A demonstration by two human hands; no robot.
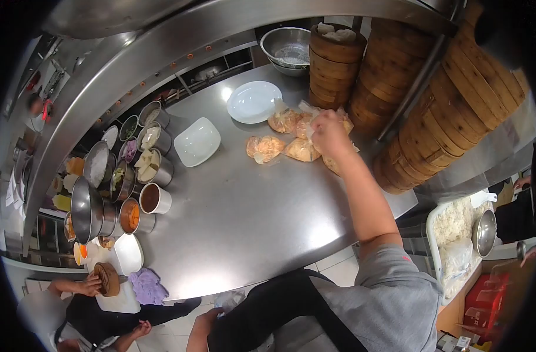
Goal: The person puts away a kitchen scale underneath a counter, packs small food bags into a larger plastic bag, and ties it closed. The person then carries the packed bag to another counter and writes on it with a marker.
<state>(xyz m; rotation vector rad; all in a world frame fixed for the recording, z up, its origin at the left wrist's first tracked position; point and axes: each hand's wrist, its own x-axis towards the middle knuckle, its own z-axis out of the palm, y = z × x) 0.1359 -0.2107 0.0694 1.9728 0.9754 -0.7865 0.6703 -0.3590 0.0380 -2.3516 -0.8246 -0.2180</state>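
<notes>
My right hand (329, 132) reaches over a cluster of clear plastic bags with orange-coloured food on the steel table (238, 217). Its fingers are bent together at the top of one bag; what they pinch is too small to make out. One bag (265, 149) lies at the left of the cluster, and another (302, 150) is just left of the hand. My left hand (208, 320) hangs low by the table's front edge, close to a pale plastic item, its fingers mostly hidden.
An oval white plate (254, 102) and a square white dish (197, 142) lie left of the bags. Tall bamboo steamers (337, 67) stand at the right. Metal ingredient containers (130, 215) line the left. Another person's hand (90, 283) touches a small steamer (107, 279) beside a purple cloth (147, 286).
</notes>
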